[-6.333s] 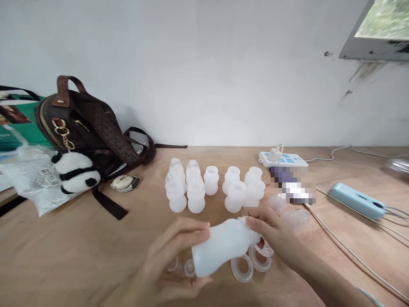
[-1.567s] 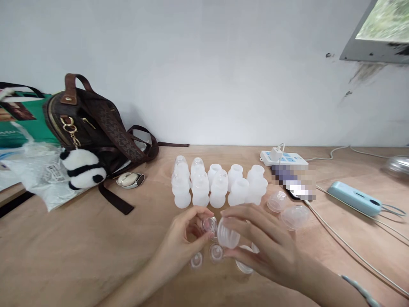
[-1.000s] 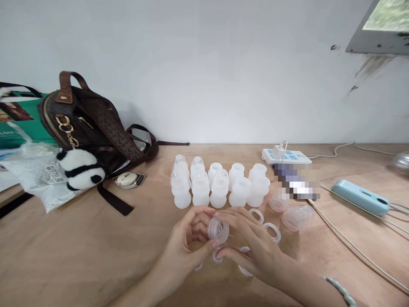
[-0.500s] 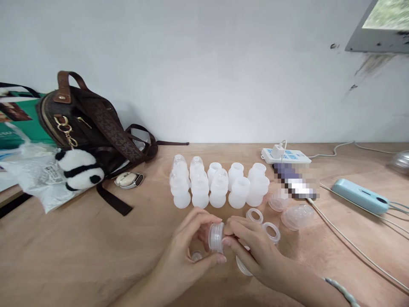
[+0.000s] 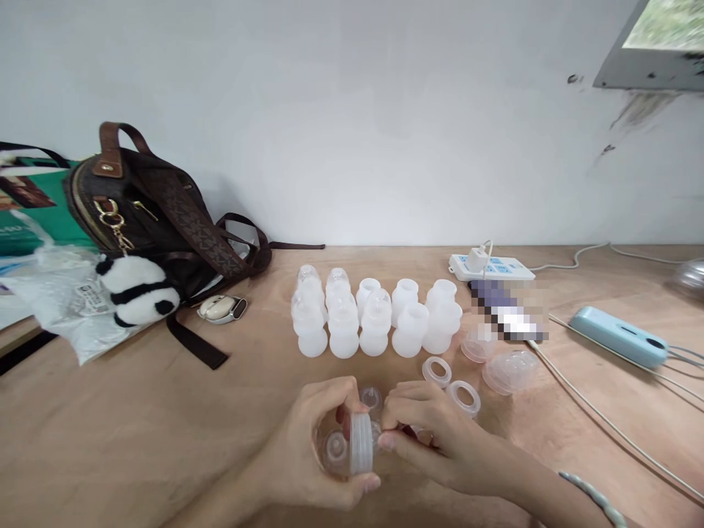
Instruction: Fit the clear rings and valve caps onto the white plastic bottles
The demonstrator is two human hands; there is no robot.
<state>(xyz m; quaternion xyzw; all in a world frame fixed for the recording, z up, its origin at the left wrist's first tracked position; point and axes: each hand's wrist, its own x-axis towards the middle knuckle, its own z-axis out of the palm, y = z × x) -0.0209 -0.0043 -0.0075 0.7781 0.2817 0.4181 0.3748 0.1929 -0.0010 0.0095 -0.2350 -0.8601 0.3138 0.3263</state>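
My left hand (image 5: pixel 324 447) is closed around a clear ribbed bottle screw ring (image 5: pixel 361 444), held on edge above the table. Out of the ring's right side pokes a translucent bottle teat (image 5: pixel 376 435). The fingers of my right hand (image 5: pixel 423 433) are pinched at the teat's tip, partly hiding it. Another clear teat (image 5: pixel 371 397) lies just behind the hands, and one more teat (image 5: pixel 336 446) shows through the gap of my left hand. Two loose rings (image 5: pixel 463 399) lie beyond my right hand.
White milky baby bottles (image 5: pixel 344 334) stand in rows behind the hands, some with clear caps. Clear domed caps (image 5: pixel 511 372) lie at the right, near a phone (image 5: pixel 506 312), a power strip (image 5: pixel 492 268) and a blue device (image 5: pixel 619 337). A backpack (image 5: pixel 148 198) and mouse (image 5: pixel 223 309) are left.
The screw ring has come down and slightly left with my left hand. My right fingers have drawn away from its rim, with the teat now showing between. A teat behind the hands is uncovered.
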